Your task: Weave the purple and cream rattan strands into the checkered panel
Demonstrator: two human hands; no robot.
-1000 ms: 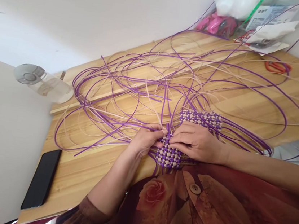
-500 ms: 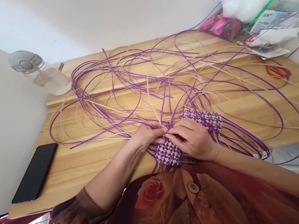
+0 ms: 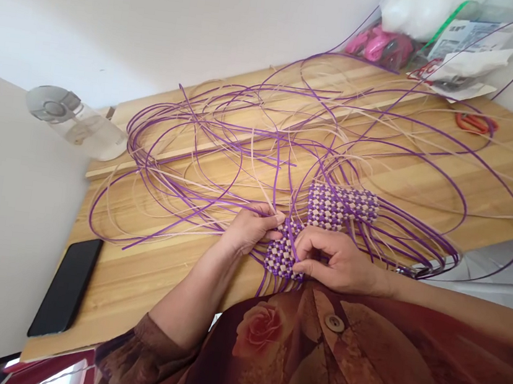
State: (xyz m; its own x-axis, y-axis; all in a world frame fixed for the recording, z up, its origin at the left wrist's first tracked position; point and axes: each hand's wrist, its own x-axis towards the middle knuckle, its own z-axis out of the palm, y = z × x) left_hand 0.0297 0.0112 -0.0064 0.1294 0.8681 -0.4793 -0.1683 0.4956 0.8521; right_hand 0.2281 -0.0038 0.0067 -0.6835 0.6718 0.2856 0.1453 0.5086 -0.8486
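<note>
Left hand at centre, fingers pinching the edge of purple-and-beige weaving, right hand curled beside it, fingertips gripping a purple strand, upper-right printed sheet unreadable.

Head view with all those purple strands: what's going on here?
A person's left hand grips the edge of a purple-and-beige woven patch, while the right hand pinches a purple strand across it. A second woven patch lies beyond the right hand. Loose strands spread over the wooden table.
</note>
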